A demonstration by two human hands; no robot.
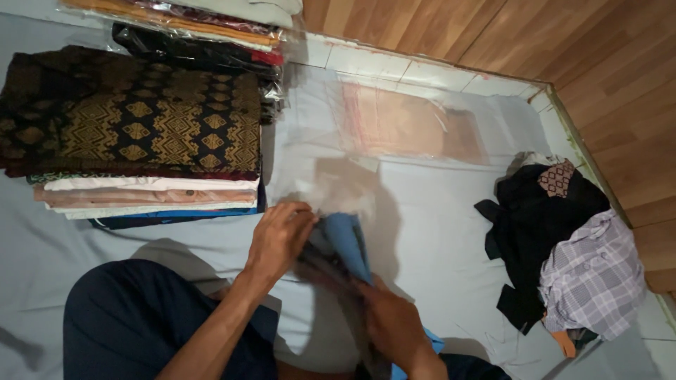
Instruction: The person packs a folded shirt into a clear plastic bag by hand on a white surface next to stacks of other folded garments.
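Note:
My left hand (278,236) grips the top of a folded blue garment (346,243) together with the mouth of a clear plastic bag (331,190) that rises above it. My right hand (391,324) holds the lower part of the same blue garment, near my lap. The garment stands roughly upright between both hands over a pale grey sheet (422,218). My knee in dark blue trousers (134,317) is at the lower left.
A stack of folded clothes topped by black-and-gold patterned cloth (141,119) lies at the left, with bagged garments (204,32) behind it. Flat clear bags (408,123) lie ahead. A heap of loose clothes (563,239) sits at the right by a wooden wall (620,70).

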